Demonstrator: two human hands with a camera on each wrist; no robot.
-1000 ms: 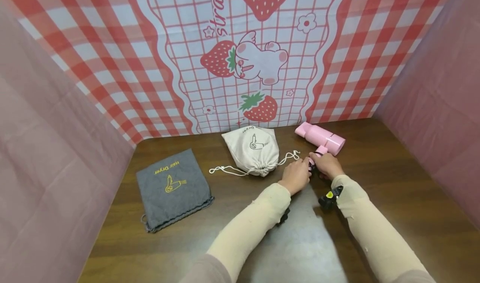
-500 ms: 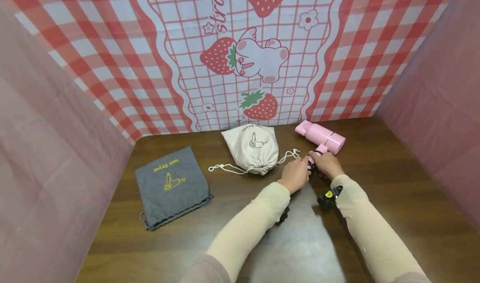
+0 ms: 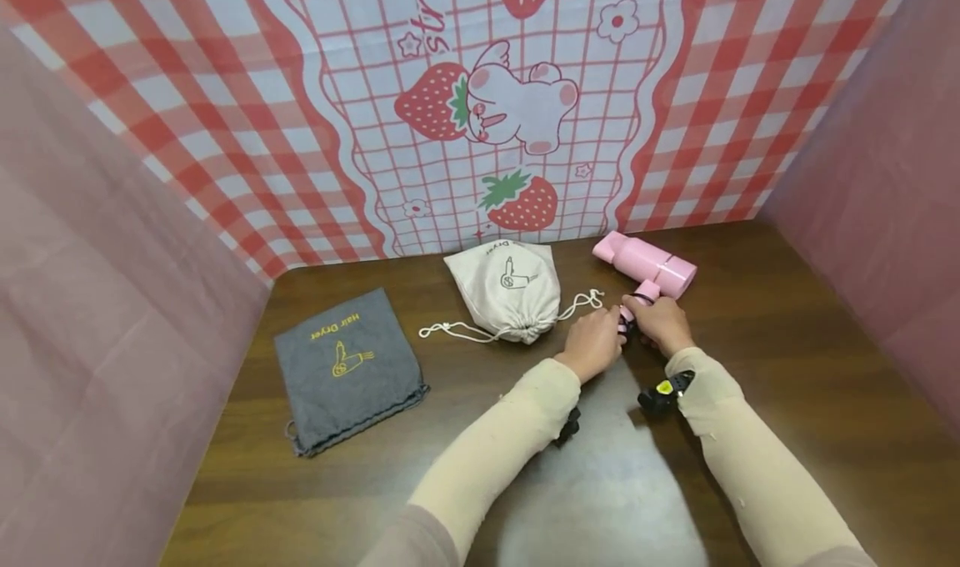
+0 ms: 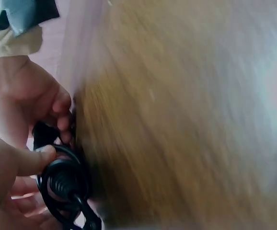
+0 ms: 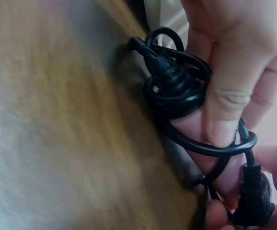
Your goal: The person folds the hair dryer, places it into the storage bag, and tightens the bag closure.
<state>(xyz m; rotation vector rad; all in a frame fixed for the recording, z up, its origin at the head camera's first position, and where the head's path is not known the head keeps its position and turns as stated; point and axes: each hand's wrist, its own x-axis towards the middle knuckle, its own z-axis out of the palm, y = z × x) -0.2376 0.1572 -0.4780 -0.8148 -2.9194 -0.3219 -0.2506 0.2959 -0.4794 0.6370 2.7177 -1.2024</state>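
Note:
A pink hair dryer [image 3: 647, 265] lies on the table at the back right, its handle pointing toward me. Black cord [image 5: 196, 143] loops around the handle. My left hand [image 3: 592, 343] grips the handle's lower end, with the thumb pressed beside the ribbed cord sleeve [image 4: 62, 179]. Higher on the handle, my right hand [image 3: 663, 325] holds the wrapped cord; its fingers curl by the black plug [image 5: 253, 199] in the right wrist view. Part of the handle is hidden behind both hands.
A white drawstring bag [image 3: 508, 288] with a hair dryer print lies left of the hands, its strings spread. Farther left is a flat grey drawstring bag [image 3: 348, 375]. A checked strawberry cloth [image 3: 480, 117] hangs behind the wooden table [image 3: 450, 417]; pink cloths [image 3: 862, 183] flank it.
Both hands stay on the handle and cord with only slight movement. The head view has shifted a little; the hair dryer and bags appear to lie where they were.

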